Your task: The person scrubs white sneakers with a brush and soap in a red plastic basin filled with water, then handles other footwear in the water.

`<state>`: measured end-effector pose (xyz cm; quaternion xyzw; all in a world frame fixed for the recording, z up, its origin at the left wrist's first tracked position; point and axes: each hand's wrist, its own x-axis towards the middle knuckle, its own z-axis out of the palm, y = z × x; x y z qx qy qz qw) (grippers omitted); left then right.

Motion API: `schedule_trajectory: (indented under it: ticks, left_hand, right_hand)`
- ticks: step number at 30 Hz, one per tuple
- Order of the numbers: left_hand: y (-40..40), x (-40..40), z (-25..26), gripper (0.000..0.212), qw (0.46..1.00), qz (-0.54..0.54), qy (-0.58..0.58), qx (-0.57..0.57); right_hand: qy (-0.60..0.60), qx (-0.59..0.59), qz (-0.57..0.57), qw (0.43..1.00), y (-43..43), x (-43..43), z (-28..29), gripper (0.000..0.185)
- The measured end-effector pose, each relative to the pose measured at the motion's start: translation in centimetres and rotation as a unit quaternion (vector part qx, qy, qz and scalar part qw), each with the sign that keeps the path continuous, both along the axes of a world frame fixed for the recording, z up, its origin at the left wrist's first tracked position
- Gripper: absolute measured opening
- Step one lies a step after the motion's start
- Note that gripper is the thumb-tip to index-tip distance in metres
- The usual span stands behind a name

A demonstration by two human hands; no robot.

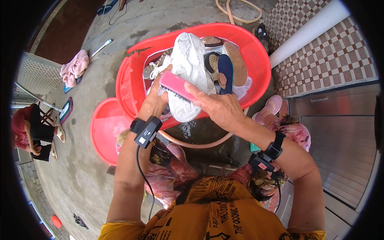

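Note:
My left hand [159,93] grips a wet white sneaker [189,54] from its left side, with the sole turned up. In my right hand [220,106] is a pink scrubbing brush [177,84], its dark bristles down against the sole near the sneaker's lower end. Both are above a red plastic tub [258,72]. Inside the tub lie several other shoes and a dark blue insole [225,72]. A tan shoe sole [235,63] rests near the tub's right wall. White laces [157,69] hang at the sneaker's left. My left fingers are partly hidden.
A red basin [103,129] stands left of the tub. A hose [198,146] curves below it on wet concrete. Dark shoes [261,32] sit by the tiled wall. At far left a person [33,132] sits near a mop [64,111]. A metal door [336,144] is at right.

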<state>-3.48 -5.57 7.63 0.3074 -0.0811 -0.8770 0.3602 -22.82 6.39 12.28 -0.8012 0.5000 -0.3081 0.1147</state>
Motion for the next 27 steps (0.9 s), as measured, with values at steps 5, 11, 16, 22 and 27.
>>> schedule_trajectory:
  ticks: [5,11,16,22,27]
  left_hand:
    - [0.4,0.3,-2.3,0.026,0.993,-0.002,0.115,-0.027]
    - [0.4,0.5,-2.7,0.030,1.000,0.007,0.017,-0.011]
    - [1.3,-2.0,-0.4,0.025,0.988,0.034,-0.120,-0.086]
    - [1.1,-1.7,-0.4,0.022,0.997,0.003,-0.043,-0.058]
    - [0.7,-1.7,0.8,0.038,0.993,-0.012,0.028,-0.116]
  right_hand:
    - [0.019,-0.018,-0.066,0.997,-3.3,-1.8,0.0,0.053]
    - [0.065,-0.008,-0.022,0.998,-1.5,-0.3,-0.4,0.058]
    - [0.053,0.006,-0.077,0.996,-2.9,-1.7,-0.6,0.058]
    - [0.052,-0.011,-0.082,0.995,-3.0,-1.2,-1.2,0.058]
    - [-0.221,0.046,-0.162,0.961,-3.9,-2.9,1.0,0.048]
